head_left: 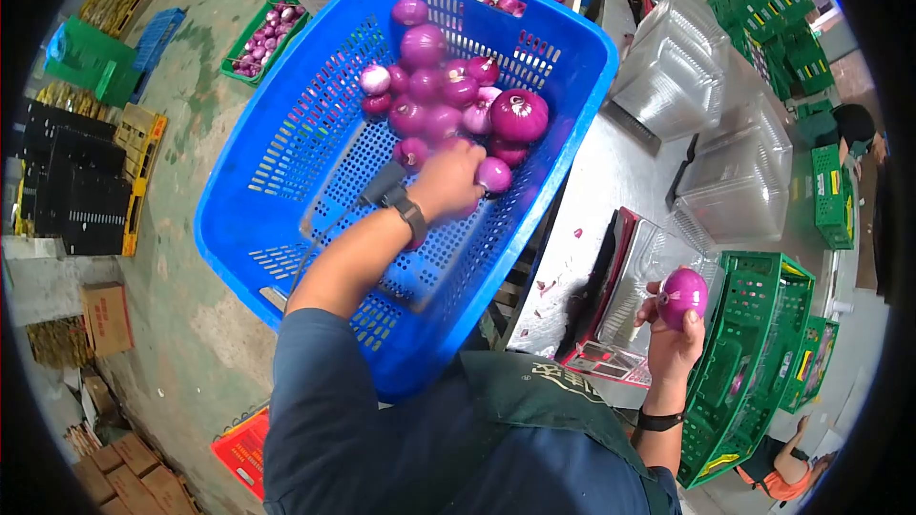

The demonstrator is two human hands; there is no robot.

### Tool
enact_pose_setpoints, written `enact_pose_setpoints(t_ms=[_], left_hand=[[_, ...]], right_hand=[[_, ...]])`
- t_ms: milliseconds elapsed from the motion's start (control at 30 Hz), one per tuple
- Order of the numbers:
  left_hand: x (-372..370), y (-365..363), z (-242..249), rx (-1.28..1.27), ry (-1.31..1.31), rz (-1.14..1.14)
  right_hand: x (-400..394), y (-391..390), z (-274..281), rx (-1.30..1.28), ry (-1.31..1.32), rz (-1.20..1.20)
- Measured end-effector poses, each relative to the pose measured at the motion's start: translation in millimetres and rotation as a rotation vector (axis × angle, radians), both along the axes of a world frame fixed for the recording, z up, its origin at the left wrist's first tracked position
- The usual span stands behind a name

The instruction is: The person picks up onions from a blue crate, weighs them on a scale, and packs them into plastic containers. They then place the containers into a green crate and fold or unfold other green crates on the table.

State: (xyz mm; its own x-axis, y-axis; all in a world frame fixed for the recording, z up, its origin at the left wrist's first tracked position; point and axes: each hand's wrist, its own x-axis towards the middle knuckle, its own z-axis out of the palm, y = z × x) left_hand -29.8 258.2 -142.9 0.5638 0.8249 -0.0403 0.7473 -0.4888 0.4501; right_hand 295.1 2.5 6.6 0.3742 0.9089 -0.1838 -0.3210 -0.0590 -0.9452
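Observation:
My right hand (676, 334) is closed around a shiny purple-red onion (683, 298), held up over the right side of the metal table. Down inside a large blue plastic basket (224, 181), my left hand (447, 179) has its fingers curled against a smaller red onion (493, 175); some fingertips are hidden. Several more red onions (423, 45) lie heaped at the basket's far end, among them a big dark one (519, 115). Beneath my right hand is a clear plastic tray (625, 272) beside a device with a red edge (606, 362).
Stacked clear plastic containers (673, 67) stand on the metal table (549, 272), with onion skin scraps nearby. A green crate (749, 372) sits to the right. On the floor are a green crate of onions (270, 38) and a red crate (243, 453). Another person (787, 467) is at lower right.

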Motion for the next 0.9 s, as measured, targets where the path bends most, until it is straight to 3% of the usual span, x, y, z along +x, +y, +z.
enact_pose_setpoints(t_ms=[333, 467, 567, 667, 700, 800, 900], left_hand=[[39.5, -16.4, -28.6, 0.09, 0.074, 0.153], [29.6, -17.5, -9.7, -0.025, -0.007, 0.167], [8.9, -9.1, -28.0, -0.145, -0.157, 0.071], [-12.6, 14.2, -21.8, -0.996, -0.765, 0.198], [-22.9, 22.4, -20.1, -1.15, -0.876, 0.216], [-54.7, 32.4, -13.5, -1.377, -1.235, 0.165], [-66.3, 36.6, 0.5, -1.43, -1.41, 0.245]], right_hand=[[7.9, -12.2, -8.5, -0.018, -0.023, -0.083], [12.6, -18.3, -9.1, -0.051, -0.047, -0.124], [19.3, -25.2, -12.0, -0.056, -0.027, -0.117], [20.3, -26.8, -10.3, -0.068, -0.003, -0.127], [20.0, -26.7, -8.5, -0.075, 0.002, -0.135], [21.7, -25.7, -6.2, -0.06, 0.019, -0.142], [26.3, -27.7, -7.3, -0.058, 0.026, -0.158]])
